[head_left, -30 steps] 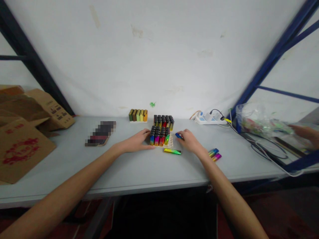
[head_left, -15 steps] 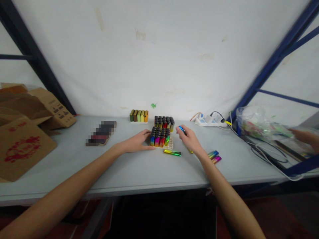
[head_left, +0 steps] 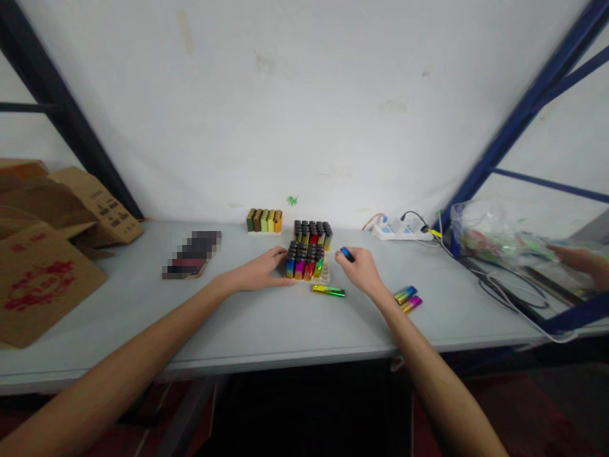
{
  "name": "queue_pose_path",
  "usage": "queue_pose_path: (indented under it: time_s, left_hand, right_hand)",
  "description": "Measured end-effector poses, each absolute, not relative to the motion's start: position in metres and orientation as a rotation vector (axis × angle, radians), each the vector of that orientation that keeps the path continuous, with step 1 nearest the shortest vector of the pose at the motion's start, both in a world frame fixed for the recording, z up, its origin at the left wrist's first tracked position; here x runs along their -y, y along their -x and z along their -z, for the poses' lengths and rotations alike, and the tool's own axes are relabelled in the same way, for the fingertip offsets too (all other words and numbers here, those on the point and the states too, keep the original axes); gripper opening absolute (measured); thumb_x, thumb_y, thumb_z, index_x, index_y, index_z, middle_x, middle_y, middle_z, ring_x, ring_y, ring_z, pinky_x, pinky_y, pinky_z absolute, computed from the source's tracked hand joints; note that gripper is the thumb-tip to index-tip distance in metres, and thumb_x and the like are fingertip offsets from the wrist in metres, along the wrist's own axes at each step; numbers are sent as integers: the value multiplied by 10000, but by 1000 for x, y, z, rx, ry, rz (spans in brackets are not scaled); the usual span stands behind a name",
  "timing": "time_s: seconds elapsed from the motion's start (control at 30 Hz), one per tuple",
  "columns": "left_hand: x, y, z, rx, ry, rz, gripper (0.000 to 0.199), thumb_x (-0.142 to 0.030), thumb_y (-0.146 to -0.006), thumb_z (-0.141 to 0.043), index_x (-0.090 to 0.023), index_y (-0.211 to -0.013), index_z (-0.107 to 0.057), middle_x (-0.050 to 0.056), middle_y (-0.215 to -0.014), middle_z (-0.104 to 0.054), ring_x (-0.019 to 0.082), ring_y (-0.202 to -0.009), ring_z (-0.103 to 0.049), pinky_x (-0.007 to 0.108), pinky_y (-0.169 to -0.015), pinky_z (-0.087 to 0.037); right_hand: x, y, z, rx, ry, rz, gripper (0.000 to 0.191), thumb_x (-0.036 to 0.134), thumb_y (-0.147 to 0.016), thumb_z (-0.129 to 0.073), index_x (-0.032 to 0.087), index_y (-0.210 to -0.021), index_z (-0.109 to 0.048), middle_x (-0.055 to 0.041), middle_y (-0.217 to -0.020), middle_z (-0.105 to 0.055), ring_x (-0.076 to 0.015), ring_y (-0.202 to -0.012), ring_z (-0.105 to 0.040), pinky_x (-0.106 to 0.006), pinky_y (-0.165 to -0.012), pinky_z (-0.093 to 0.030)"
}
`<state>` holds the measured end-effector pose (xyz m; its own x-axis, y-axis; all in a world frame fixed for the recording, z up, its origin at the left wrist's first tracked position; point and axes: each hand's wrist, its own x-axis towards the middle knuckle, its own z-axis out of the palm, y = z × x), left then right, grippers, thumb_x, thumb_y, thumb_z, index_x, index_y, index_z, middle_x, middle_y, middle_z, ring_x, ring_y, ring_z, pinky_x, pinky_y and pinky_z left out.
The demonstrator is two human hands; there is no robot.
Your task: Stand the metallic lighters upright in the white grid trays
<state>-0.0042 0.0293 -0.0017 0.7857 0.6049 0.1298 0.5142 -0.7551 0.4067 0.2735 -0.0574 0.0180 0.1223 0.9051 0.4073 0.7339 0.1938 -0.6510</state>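
Colourful lighters (head_left: 304, 261) stand in rows in a pale tray (head_left: 326, 277), whose right end shows bare slots. My left hand (head_left: 261, 269) is at the tray's left side, thumb and fingers spread around its corner. To the right of the tray, my right hand (head_left: 360, 268) is closed on a blue lighter (head_left: 347, 254), its dark end showing. A yellow-green lighter (head_left: 328, 291) lies in front of the tray. Two more loose lighters (head_left: 408, 298) lie beside my right forearm. Behind the tray is another block of dark-topped lighters (head_left: 313, 233).
A small set of green and yellow lighters (head_left: 264, 221) stands near the wall. Cardboard boxes (head_left: 52, 273) are at the left, with a blurred dark object (head_left: 193, 255) nearby. A white power strip (head_left: 404, 230), cables and plastic bags (head_left: 490, 231) are at the right, where another person's hand (head_left: 578, 261) shows.
The blue lighter in my right hand has tilted, so its dark end now shows. The view has shifted slightly; my left hand stays at the tray.
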Motion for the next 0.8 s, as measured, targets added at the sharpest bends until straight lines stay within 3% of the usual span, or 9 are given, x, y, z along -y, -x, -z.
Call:
queue_pose_path:
  time_s: [0.13,0.33,0.43,0.53,0.63,0.8]
  left_hand:
    - [-30,4,2,-852,-2613,-363,801,-725,-898,-640,-144,-1444,-564,169,-1515,-523,357,-1392,-524,419,-1204,-416]
    - [-33,6,8,-817,-2638,-398,782,-731,-908,-630,-165,-1444,-566,151,-1493,-546,331,-1356,-552,389,-1182,-428]
    - [-34,6,9,-797,-2651,-414,773,-732,-913,-628,-164,-1435,-574,147,-1480,-557,326,-1348,-557,375,-1177,-428]
    - [-33,6,8,-807,-2648,-397,773,-728,-915,-628,-157,-1433,-570,151,-1481,-553,322,-1350,-553,368,-1173,-425]
    - [-32,5,6,-814,-2628,-386,776,-718,-909,-640,-149,-1432,-566,163,-1482,-547,330,-1357,-546,386,-1179,-420]
    - [-32,5,6,-829,-2605,-403,775,-704,-890,-667,-158,-1433,-572,158,-1470,-554,339,-1362,-545,397,-1184,-416]
  right_hand:
    - [58,-276,-19,1684,1535,-286,471,588,-897,-476,230,-606,-380,36,-594,-335,-122,-594,-352,-282,-576,-237]
    - [57,-285,-21,1843,1327,-436,372,560,-1041,-448,220,-921,-539,11,-755,-597,-161,-697,-547,-279,-677,-413]
    - [57,-288,-25,1966,1259,-285,434,584,-1038,-482,216,-818,-550,-32,-824,-612,-177,-778,-565,-288,-716,-441]
    - [60,-288,-30,2017,1329,-167,491,587,-1023,-536,218,-699,-502,-4,-688,-562,-154,-657,-509,-281,-653,-398]
    - [64,-285,-31,2058,1364,-372,469,562,-1025,-562,212,-714,-542,20,-598,-604,-135,-549,-529,-264,-589,-376]
    - [63,-279,-23,2119,1354,-558,359,485,-1023,-617,194,-813,-626,-26,-676,-745,-179,-618,-702,-249,-625,-459]
